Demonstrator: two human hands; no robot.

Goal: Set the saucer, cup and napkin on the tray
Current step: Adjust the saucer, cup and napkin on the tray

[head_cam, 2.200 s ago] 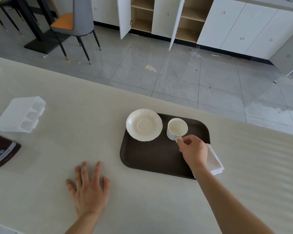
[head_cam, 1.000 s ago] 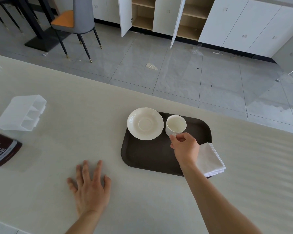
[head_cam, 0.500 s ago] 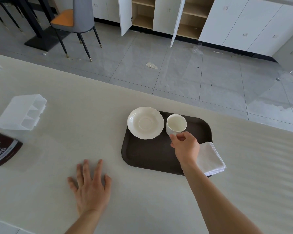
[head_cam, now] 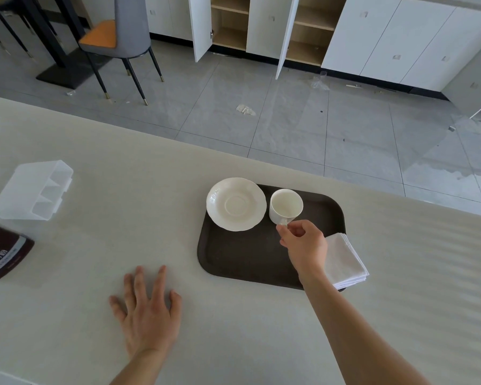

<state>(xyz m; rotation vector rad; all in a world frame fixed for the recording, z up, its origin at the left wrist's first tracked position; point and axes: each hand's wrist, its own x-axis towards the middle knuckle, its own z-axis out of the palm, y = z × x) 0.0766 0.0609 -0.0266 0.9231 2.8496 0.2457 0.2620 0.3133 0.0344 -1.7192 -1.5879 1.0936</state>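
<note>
Saucer (head_cam: 236, 204) left of cup (head_cam: 286, 206), on tray (head_cam: 242, 259).

You stand at a pale counter (head_cam: 233, 343) in a dining-kitchen space. White cabinets (head_cam: 372, 34), two doors open on bare shelves, line a grey tiled floor (head_cam: 289, 120); an orange-seated chair (head_cam: 117, 37) faces a dark table.

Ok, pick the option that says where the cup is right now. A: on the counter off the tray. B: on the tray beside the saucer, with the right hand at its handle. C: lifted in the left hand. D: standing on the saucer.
B: the cup stands on the dark tray just right of the saucer, and the right hand pinches its handle, while the left hand lies flat on the counter.
</note>
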